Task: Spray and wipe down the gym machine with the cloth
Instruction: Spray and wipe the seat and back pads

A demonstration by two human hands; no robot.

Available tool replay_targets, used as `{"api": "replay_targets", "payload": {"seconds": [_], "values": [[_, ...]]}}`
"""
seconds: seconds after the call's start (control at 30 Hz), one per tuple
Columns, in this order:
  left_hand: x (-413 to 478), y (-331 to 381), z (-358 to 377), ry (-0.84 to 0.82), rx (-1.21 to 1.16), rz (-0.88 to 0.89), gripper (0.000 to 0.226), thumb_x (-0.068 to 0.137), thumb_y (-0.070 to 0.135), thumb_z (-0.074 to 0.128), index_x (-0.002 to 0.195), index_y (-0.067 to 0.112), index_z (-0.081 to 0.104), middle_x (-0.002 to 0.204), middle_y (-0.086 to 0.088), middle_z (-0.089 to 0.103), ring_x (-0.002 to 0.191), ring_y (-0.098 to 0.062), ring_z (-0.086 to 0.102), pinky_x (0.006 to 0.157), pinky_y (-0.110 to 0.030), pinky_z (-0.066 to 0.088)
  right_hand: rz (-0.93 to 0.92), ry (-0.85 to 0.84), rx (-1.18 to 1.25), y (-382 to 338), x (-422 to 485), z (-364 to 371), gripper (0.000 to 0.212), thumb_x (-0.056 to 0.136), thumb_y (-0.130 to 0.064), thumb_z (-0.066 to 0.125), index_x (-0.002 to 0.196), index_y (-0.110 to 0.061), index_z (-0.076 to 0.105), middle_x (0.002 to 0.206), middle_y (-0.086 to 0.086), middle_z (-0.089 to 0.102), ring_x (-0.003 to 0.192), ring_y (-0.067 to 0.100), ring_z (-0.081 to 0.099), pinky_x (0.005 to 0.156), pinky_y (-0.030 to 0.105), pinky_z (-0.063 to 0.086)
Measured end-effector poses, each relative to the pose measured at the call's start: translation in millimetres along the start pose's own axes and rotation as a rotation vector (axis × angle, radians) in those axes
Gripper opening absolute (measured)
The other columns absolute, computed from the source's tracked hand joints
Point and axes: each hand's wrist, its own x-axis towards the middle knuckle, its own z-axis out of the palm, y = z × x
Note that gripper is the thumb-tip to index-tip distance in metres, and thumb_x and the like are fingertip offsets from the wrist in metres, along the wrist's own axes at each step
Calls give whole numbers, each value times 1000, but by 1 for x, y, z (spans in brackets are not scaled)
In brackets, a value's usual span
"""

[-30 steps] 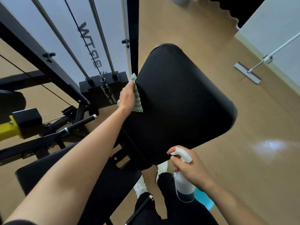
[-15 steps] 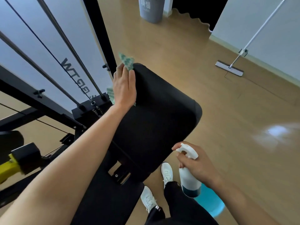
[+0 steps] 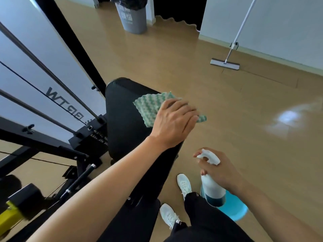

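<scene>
The cloth (image 3: 150, 106) is a green-and-white zigzag rag, spread flat on the black pad (image 3: 125, 119) of the gym machine (image 3: 52, 142), up near the pad's top right edge, with one corner poking out past that edge over the floor (image 3: 174, 58). The left hand (image 3: 172, 123) lies palm-down on it with fingers spread, pressing rather than pinching, so that grip is basically open. The right hand (image 3: 221, 169) has its grip closed around the neck of a white spray bottle (image 3: 212, 186), finger by the trigger, held low to the right of the pad with bluish liquid at the bottom. Behind it there's a blue bucket-looking thing (image 3: 234, 208) on the floor, plus white sneakers (image 3: 183, 185) below. Further off, a grey bin (image 3: 133, 16) and a flat mop (image 3: 225, 62) leaning on the wall. The left forearm covers much of the pad's lower half. Compared to half a second ago, the cloth hand slid from the pad's top left corner across to the right side, and the bottle hardly moved.
</scene>
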Motion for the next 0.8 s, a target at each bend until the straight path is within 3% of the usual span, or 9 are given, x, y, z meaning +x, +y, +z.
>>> {"api": "replay_targets", "payload": {"seconds": [0.13, 0.3, 0.4, 0.6, 0.8], "values": [[-45, 20, 22, -174, 201, 243, 34, 107, 29, 47, 97, 15, 77, 102, 1, 76, 134, -26, 56, 127, -49, 16, 1, 52, -1, 6, -4, -8, 15, 97, -3, 62, 95, -14, 73, 58, 0, 62, 52, 8, 60, 57, 11, 44], [-119, 13, 48, -463, 471, 372, 34, 106, 28, 48, 118, 7, 73, 135, -10, 67, 148, -27, 41, 127, -54, -3, 63, 77, 47, 22, -10, -17, 18, 97, -8, 64, 93, -22, 75, 58, -1, 61, 58, 12, 61, 59, 14, 46], [-151, 10, 57, -586, 498, 441, 34, 104, 27, 49, 122, 10, 72, 141, -12, 63, 149, -28, 38, 126, -53, -8, 87, 81, 51, 30, -15, -16, 17, 97, -9, 64, 94, -21, 75, 57, 0, 61, 61, 14, 61, 61, 14, 48], [-211, 28, 78, -810, 363, 360, 51, 97, 18, 25, 124, 8, 67, 139, -8, 62, 146, -26, 42, 119, -49, -30, 103, 0, -12, 42, -23, 2, 15, 98, -9, 62, 98, -19, 75, 58, -6, 61, 59, 7, 61, 61, 12, 50], [-255, 38, 90, -956, 384, 224, 50, 97, 19, 30, 138, 11, 58, 161, -9, 39, 157, -24, 18, 116, -51, -33, 114, -71, -75, 45, -29, 23, 14, 100, -10, 61, 103, -16, 73, 60, 0, 60, 56, 6, 57, 55, 6, 45]]}}
